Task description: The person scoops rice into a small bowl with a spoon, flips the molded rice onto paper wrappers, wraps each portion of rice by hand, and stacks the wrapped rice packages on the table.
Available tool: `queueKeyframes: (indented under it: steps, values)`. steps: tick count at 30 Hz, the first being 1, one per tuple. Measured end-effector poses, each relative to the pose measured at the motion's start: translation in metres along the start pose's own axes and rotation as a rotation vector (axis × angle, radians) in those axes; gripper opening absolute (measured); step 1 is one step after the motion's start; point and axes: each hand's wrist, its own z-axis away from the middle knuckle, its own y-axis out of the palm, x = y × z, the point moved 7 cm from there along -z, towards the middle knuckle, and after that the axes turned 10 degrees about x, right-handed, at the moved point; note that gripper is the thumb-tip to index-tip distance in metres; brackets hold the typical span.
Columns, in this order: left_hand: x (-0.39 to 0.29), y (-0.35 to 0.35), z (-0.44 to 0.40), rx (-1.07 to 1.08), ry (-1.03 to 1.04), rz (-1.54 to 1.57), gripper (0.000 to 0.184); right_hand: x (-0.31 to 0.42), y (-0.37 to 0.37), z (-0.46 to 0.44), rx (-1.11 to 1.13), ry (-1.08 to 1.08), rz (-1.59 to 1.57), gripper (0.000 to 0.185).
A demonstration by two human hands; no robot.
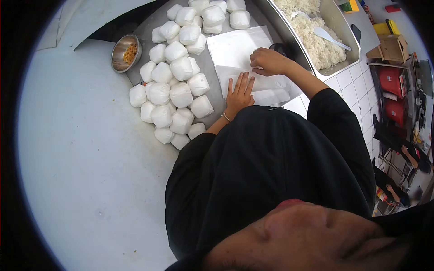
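White wrapping paper (pixel 229 45) lies in overlapping sheets on the grey metal work surface. My left hand (pixel 239 94) rests flat on the nearer sheet, fingers spread. Just beyond it and to the right, my right hand (pixel 268 62) is closed, its fingertips pinched at the edge of the nearer sheet. The palm hides what lies under the right hand. Several white paper-wrapped parcels (pixel 181 68) are heaped left of the sheets. A dark round object (pixel 281 49) shows partly behind my right hand.
A deep metal tray (pixel 300 49) of white rice (pixel 312 34) with a white spoon (pixel 330 37) stands at the right. A metal bowl (pixel 118 49) with orange-brown food sits at the upper left. Red containers (pixel 392 83) and other people (pixel 402 149) are at the far right.
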Motion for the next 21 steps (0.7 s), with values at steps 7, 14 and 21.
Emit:
queueKeyframes:
  steps: [7, 14, 21]
  values:
    - [-0.009, 0.013, 0.006, -0.039, 0.093, -0.116, 0.054, 0.006, 0.021, 0.017, 0.002, 0.277, -0.102, 0.029]
    - [-0.003, 0.034, 0.02, 0.114, 0.019, -0.041, 0.049, 0.061, 0.057, 0.052, -0.29, 0.134, 0.239, 0.045]
    - [-0.016, 0.008, 0.041, -0.227, 0.157, -0.08, 0.046, 0.068, 0.071, 0.072, -0.316, 0.18, 0.2, 0.052]
